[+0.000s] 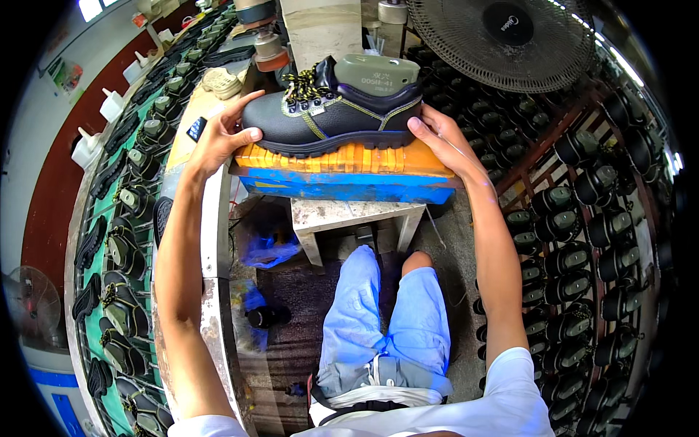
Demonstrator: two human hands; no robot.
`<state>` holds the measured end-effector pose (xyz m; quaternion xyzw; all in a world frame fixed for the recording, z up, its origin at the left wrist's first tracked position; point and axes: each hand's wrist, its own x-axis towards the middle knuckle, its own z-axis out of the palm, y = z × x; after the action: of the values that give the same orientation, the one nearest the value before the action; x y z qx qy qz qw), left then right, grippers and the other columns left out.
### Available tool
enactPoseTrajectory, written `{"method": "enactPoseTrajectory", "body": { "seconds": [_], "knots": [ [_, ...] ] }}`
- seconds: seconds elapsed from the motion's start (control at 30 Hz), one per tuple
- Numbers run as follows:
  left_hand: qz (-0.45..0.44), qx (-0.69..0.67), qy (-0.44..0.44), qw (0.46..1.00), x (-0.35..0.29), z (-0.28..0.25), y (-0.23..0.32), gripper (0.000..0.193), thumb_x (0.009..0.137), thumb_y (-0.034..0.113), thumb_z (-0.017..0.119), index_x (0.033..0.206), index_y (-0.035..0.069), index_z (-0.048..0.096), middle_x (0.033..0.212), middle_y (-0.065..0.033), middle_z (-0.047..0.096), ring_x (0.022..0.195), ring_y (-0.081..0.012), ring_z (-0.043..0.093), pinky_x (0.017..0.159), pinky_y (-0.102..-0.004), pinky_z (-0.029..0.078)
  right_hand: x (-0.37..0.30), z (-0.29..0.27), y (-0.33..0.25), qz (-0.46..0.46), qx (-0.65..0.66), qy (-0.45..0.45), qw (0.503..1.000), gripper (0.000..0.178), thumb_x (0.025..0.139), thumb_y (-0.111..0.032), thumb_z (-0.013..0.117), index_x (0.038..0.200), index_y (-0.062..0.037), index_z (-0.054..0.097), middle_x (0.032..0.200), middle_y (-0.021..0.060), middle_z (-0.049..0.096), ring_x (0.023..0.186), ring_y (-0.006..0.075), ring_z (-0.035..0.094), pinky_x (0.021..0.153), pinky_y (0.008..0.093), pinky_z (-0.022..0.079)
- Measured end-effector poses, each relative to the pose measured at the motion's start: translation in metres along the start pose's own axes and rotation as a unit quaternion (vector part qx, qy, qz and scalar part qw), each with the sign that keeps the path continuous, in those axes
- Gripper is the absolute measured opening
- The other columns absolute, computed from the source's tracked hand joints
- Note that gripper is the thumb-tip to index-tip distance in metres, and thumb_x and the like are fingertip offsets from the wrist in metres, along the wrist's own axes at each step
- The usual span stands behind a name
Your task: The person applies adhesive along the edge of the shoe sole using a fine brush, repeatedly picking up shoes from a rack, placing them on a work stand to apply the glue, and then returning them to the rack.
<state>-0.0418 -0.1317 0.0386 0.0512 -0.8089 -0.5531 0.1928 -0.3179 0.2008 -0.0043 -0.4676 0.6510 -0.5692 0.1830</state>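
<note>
A black safety shoe point(291, 120) with yellow stitching and black-and-yellow laces rests sideways on an orange slatted pad point(349, 160). Its toe points left, and a grey-green shoe last point(378, 75) fills the opening. My left hand point(217, 142) grips the toe end, thumb low near the sole and fingers on the far side. At the heel, my right hand point(444, 142) closes in with its thumb on the back; some of its fingers are hidden behind the shoe. The pad tops a blue metal box point(342, 188) in front of me.
On the left a green conveyor point(93, 288) carries lasted shoes and loose soles, with white squeeze bottles point(87, 149) beside it. Racks of shoes point(568, 255) stand at the right. A large fan point(502, 44) is at the upper right. A white stool point(357, 211) stands below the box.
</note>
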Motion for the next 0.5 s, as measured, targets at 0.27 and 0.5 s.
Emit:
{"method": "enactPoseTrajectory", "body": {
  "seconds": [0.27, 0.5],
  "knots": [
    [0.018, -0.028, -0.006, 0.999, 0.002, 0.001, -0.006, 0.083, 0.084, 0.007, 0.087, 0.157, 0.002, 0.047, 0.142, -0.0103, 0.063, 0.128, -0.0176, 0.059, 0.114, -0.0321, 0.045, -0.007, 0.008, -0.015, -0.014, -0.061, 0.016, 0.998, 0.058, 0.105, -0.036, 0.068, 0.139, 0.0096, 0.058, 0.130, 0.0190, 0.070, 0.119, 0.0215, 0.065, 0.108, 0.0366, 0.048],
    [0.004, 0.003, -0.029, 1.000, 0.001, -0.003, 0.004, 0.094, 0.075, 0.004, 0.090, 0.158, 0.004, 0.046, 0.144, -0.0080, 0.063, 0.127, -0.0170, 0.060, 0.114, -0.0320, 0.046, -0.007, 0.008, -0.015, -0.026, -0.060, 0.020, 0.998, 0.058, 0.104, -0.034, 0.069, 0.140, 0.0105, 0.057, 0.130, 0.0194, 0.070, 0.121, 0.0217, 0.065, 0.109, 0.0362, 0.047]
  ]
}}
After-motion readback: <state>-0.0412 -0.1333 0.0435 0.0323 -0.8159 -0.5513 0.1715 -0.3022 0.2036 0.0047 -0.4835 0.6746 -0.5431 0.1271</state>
